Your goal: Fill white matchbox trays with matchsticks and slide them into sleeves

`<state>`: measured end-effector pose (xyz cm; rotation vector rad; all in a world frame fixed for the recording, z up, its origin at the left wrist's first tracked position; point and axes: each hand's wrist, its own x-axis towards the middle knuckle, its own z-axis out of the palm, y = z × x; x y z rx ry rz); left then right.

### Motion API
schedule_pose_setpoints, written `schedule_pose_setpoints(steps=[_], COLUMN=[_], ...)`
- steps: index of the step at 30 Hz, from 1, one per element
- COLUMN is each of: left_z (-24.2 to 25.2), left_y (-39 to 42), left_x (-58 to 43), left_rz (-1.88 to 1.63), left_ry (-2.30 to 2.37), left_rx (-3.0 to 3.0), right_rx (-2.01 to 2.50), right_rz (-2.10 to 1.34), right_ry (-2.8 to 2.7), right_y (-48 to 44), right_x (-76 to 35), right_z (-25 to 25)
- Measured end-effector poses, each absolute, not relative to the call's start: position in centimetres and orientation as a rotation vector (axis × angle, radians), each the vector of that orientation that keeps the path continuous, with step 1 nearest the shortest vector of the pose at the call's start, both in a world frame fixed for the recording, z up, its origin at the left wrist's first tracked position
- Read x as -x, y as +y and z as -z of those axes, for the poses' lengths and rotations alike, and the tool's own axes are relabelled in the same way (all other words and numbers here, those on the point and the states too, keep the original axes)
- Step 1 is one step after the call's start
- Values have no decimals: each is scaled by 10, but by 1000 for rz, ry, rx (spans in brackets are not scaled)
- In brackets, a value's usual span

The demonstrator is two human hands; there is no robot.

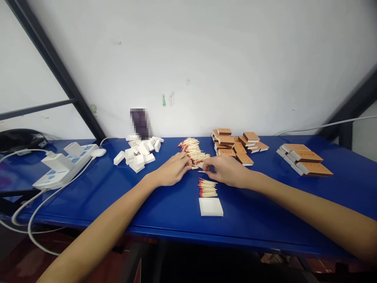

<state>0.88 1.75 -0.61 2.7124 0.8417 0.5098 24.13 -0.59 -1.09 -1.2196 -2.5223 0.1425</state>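
A loose heap of red-tipped matches [193, 149] lies on the blue table. At its left edge is my left hand [173, 169], its fingers closed together against the matches; what they hold, if anything, is too small to tell. My right hand [225, 169], at the heap's right front, pinches a single match [201, 171] whose red head points left. Just in front lies a smaller row of matches [207, 188], heads to the left. Nearest the table's front edge is a white tray [211, 206] of a matchbox.
White matchbox trays [138, 153] are piled at the back left. Orange matchboxes [235, 147] are stacked behind my right hand, with more boxes [306, 159] farther right. On the left lie a power strip [66, 167] and white cables. The table's front edge [206, 235] runs below.
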Motion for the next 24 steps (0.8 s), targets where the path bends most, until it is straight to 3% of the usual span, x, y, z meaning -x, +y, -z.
schedule_pose_setpoints(steps=[8, 17, 24], left_z=[11, -3, -13], left_y=[8, 14, 33], left_x=[-23, -11, 29], left_rz=[-363, -578, -432], left_ry=[860, 871, 1093], left_rx=[-2891, -2869, -2889], right_rx=[1194, 1149, 1141], right_rz=[-272, -398, -314], right_ry=[-2435, -2254, -2358], right_y=[-5, -13, -9], right_x=[-266, -256, -231], right_z=[20, 10, 6])
